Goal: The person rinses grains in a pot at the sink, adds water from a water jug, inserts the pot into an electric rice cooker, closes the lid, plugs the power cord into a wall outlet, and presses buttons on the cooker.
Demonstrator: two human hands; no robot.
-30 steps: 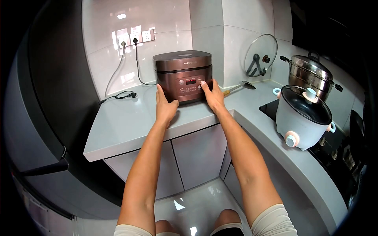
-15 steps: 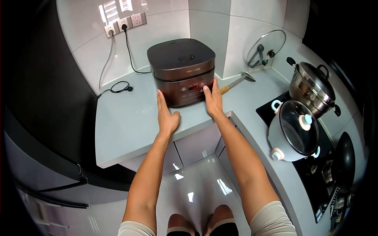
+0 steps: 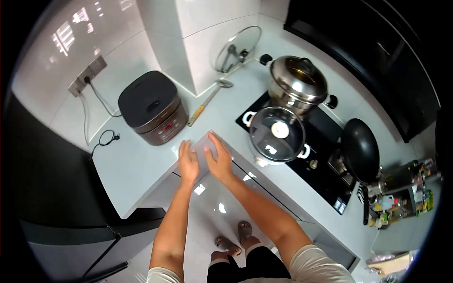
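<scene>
My left hand [image 3: 188, 162] hovers by the counter's front edge, fingers apart and nothing in it. Close to its right, my right hand [image 3: 218, 158] is also empty, with thumb and fingers spread near the inner corner of the counter. Neither hand touches the brown rice cooker [image 3: 153, 108], which stands closed on the counter [image 3: 137, 172], up and to the left of both hands. Red digits glow on its front panel. A spatula [image 3: 204, 106] with a yellowish handle lies to the right of the cooker.
On the black stove [image 3: 321, 165] are a lidded steel pot [image 3: 298, 85] and a dark wok [image 3: 360, 151]. A light pot with a glass lid [image 3: 277, 134] stands at its near edge. Another glass lid [image 3: 238, 49] leans on the wall. A loose plug [image 3: 115, 137] lies left.
Both hands have come off the rice cooker and moved back toward me, closer together. The view has turned right and down, bringing the stove, wok and my feet further into view.
</scene>
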